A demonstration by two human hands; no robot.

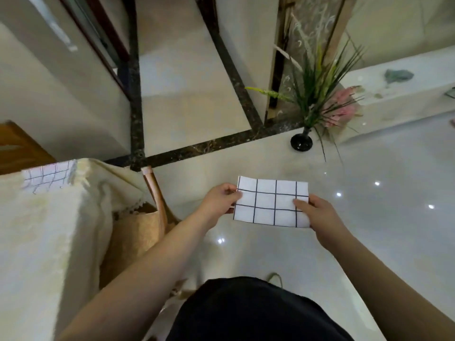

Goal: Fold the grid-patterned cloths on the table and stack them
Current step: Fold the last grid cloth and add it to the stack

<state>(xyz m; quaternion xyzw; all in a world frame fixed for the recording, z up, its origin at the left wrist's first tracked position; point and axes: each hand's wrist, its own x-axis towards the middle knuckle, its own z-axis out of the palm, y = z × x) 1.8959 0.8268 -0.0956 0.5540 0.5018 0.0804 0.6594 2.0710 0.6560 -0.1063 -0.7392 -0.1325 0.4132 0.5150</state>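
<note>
Cloth [270, 201], folded, held flat in the air: left hand [219, 199] pinches one short edge, right hand [316, 212] the other, both arms outstretched.

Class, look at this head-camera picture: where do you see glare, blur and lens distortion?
Head view: small bright glare spots dot the glossy floor; the folded grid cloth held between the left hand and right hand is fairly sharp; the draped table and the grid cloth on it look soft and overexposed; the wide lens tilts and bends the dark floor borders.
</note>
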